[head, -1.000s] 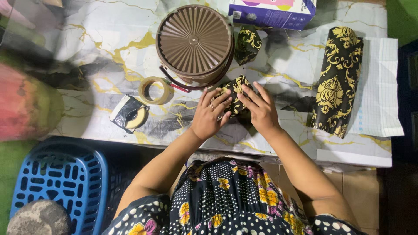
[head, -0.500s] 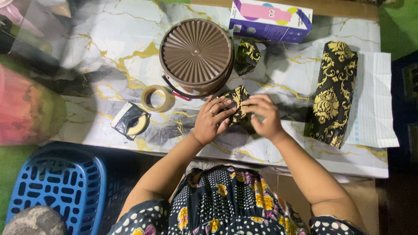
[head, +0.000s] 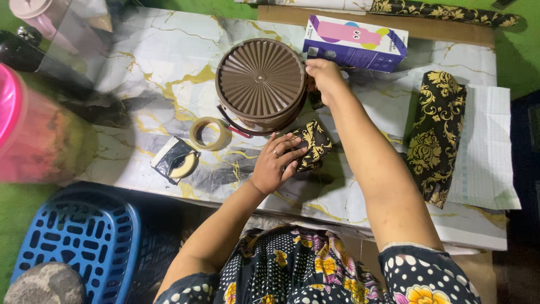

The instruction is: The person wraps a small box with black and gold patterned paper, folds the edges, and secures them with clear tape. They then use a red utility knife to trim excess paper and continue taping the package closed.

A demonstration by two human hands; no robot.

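My left hand lies with fingers spread on a small packet wrapped in black and gold paper, on the marble-patterned tabletop. My right hand reaches across to the right rim of a round brown ribbed-lid container. Its fingers curl down over a second small dark packet, most of which is hidden. I cannot see whether those fingers grip it.
A tape roll and a black-wrapped tape lie left of the packet. A purple and pink box sits at the back. Black-gold wrapping paper lies on a white sheet. Blue basket and pink jar at left.
My right hand has left the near packet and reached up beside the brown container. My left hand stays on the near packet. The view has shifted slightly.
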